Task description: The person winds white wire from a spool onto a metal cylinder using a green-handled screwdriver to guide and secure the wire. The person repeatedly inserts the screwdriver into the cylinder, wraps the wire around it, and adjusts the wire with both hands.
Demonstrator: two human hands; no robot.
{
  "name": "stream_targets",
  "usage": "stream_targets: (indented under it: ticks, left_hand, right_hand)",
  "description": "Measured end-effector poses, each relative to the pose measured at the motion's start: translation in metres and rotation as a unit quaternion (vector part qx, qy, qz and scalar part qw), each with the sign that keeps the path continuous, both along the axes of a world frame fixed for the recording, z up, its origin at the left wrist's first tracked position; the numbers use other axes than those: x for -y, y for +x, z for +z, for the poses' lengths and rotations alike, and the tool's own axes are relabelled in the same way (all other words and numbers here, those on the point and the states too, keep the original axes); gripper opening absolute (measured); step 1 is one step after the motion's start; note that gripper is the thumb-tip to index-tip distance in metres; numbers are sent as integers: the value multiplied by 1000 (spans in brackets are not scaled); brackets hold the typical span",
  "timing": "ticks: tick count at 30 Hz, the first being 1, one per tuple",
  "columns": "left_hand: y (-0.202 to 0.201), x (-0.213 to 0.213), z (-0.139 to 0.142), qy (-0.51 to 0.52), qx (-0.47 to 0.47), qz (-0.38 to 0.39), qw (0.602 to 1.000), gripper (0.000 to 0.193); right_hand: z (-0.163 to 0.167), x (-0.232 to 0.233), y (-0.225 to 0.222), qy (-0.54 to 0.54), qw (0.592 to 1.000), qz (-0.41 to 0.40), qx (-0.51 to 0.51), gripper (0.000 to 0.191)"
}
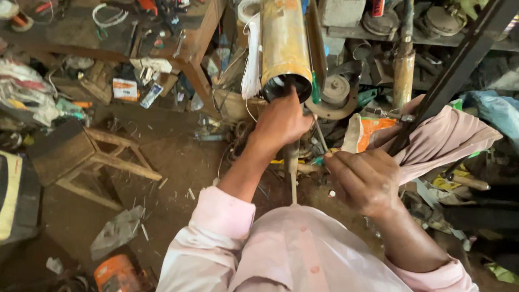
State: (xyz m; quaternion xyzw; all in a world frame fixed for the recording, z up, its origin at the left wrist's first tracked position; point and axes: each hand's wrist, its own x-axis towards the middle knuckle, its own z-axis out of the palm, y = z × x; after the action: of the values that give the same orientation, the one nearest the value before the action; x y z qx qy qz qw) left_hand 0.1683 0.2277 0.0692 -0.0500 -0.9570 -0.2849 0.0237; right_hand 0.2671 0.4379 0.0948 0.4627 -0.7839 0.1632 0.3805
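carton (125, 89): small white box with orange-red panel, lying flat on the floor under the workbench, upper left of frame
flat pack (151, 95): white and blue, sitting tilted just right of the carton
sack (363, 131): white bag with orange print, leaning crumpled right of centre
label: none showing elsewhere
screens: none

Rusty yellow metal cylinder (285, 46) upright at 12 o'clock, dark open end down; thin rod (292, 173) vertical below, center.
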Motion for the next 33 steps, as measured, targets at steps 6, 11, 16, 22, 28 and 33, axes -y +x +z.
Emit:
stream_targets:
  ticks: [6,11,16,22,28,33]
  left_hand:
    - [-12,-3,16,27,104,-11,994,66]
    - [-28,-2,14,20,84,-7,996,48]
    - [-29,-1,5,36,75,-13,996,61]
    - [-26,3,4,112,113,-46,986,77]
    - [-21,0,1,126,118,-35,984,63]
    - [-14,-3,5,41,107,-8,993,56]
  right_hand:
    - [-8,-18,1,-21,1000,-17,13,25]
    - [-13,-26,5,-40,999,-19,8,26]
    - [-17,-25,9,-38,998,-51,25,27]
    - [-18,-25,10,-56,996,-60,34,26]
    - [-20,-24,9,-57,995,-66,39,30]
    - [-22,-26,9,-48,995,-74,44,26]
